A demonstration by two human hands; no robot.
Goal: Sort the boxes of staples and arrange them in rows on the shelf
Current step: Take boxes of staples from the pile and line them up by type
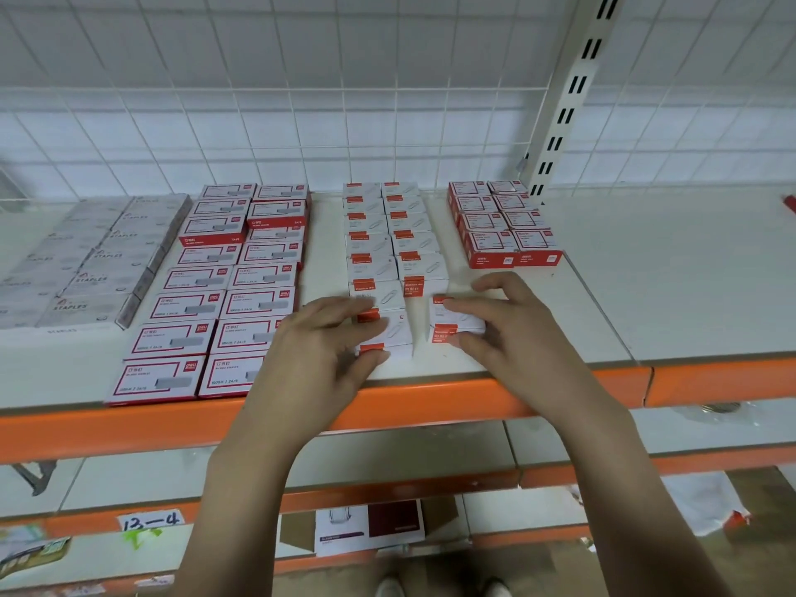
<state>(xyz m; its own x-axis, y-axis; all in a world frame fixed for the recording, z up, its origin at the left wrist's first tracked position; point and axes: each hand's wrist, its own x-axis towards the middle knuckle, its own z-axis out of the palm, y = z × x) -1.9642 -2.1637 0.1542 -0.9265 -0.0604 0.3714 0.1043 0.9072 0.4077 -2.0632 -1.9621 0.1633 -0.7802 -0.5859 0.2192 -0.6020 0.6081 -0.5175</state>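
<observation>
Boxes [390, 329], seemingly one in each hand [316, 342]

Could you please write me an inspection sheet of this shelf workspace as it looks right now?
Surface: white shelf with an orange front edge, bare on the right.
Job's things: grey boxes far left; red-framed boxes in two columns; white boxes in two columns mid-shelf; small red boxes at back right.
Clutter: a red object at the far right edge, too cropped to identify.
Grippers: left hand grips the front white box of the left column; right hand grips a white box at the front of the right column.
Cables: nothing seen.
Surroundings: wire grid back panel, slotted upright, lower shelves with a "13-4" label.
</observation>
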